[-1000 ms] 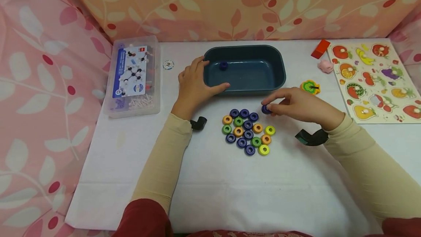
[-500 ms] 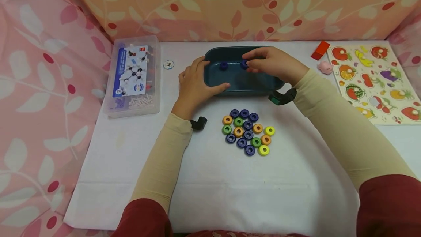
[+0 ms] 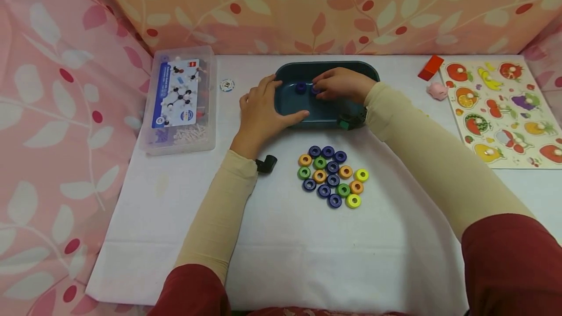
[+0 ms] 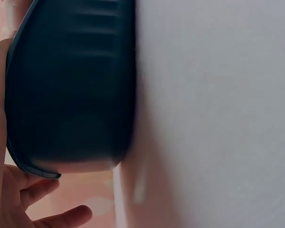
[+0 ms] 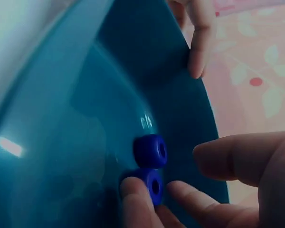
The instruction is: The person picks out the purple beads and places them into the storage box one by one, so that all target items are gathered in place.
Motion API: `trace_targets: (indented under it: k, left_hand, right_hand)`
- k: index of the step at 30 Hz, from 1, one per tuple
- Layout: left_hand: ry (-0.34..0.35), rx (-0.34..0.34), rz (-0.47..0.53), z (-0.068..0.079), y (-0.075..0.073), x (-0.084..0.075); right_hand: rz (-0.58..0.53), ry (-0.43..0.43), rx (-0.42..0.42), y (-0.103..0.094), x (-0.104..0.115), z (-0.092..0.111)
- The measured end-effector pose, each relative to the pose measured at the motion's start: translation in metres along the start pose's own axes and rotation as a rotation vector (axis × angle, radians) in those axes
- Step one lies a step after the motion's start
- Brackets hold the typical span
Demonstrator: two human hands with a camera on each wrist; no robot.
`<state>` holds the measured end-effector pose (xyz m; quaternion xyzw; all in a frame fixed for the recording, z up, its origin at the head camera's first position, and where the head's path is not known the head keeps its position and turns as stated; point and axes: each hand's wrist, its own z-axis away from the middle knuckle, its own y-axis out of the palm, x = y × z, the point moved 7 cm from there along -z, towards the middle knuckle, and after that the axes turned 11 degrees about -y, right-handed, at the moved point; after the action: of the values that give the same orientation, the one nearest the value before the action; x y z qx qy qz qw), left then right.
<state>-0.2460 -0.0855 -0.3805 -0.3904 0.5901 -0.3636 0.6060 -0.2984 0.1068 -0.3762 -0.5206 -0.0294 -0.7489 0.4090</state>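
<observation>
A dark teal plastic tub (image 3: pixel 327 123) stands toward the back of the white table. My left hand (image 3: pixel 263 113) grips its left end, with the thumb along the front rim and fingers over the left edge. Inside the tub, my right hand (image 3: pixel 340 84) pinches a dark blue ring-shaped bead (image 5: pixel 154 185) low down near the floor. Its index finger (image 5: pixel 228 154) stands apart from the bead. Right beside that bead lies another blue bead (image 5: pixel 151 151). In front of the tub, several blue, orange, green and yellow beads (image 3: pixel 332 180) lie in a loose cluster.
To the left sits a clear box (image 3: pixel 180 101) with a molecule-model label, beside a white-and-blue chip (image 3: pixel 227 85). On the right are a red block (image 3: pixel 431 67), a pink pig-like figure (image 3: pixel 437 90) and a fruit puzzle board (image 3: pixel 500 111). Patterned cloth (image 3: pixel 263 9) hangs behind.
My right hand has carried a blue bead from beside the cluster into the tub and left toward the bead there. My left hand has stayed on the tub.
</observation>
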Motion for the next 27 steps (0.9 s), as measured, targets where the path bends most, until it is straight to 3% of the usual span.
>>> trace_targets:
  k: [4,8,14,19,27]
  left_hand:
    - [-0.01,0.062,-0.05,0.0,-0.003,-0.003]
    - [-0.005,0.208,-0.106,-0.002,-0.011,-0.008]
    - [-0.024,0.409,-0.04,-0.002,-0.027,-0.016]
    - [-0.029,0.452,-0.032,0.0,-0.027,-0.018]
    - [-0.017,0.472,0.004,0.0,-0.024,-0.026]
  right_hand:
    - [0.027,-0.029,-0.013,-0.003,-0.001,0.009]
    - [0.076,-0.08,-0.049,-0.01,0.001,0.032]
    - [0.046,-0.118,-0.039,-0.005,-0.003,0.073]
    - [0.019,-0.104,-0.03,0.009,-0.012,0.099]
    - [0.017,-0.106,-0.199,0.012,-0.027,0.137]
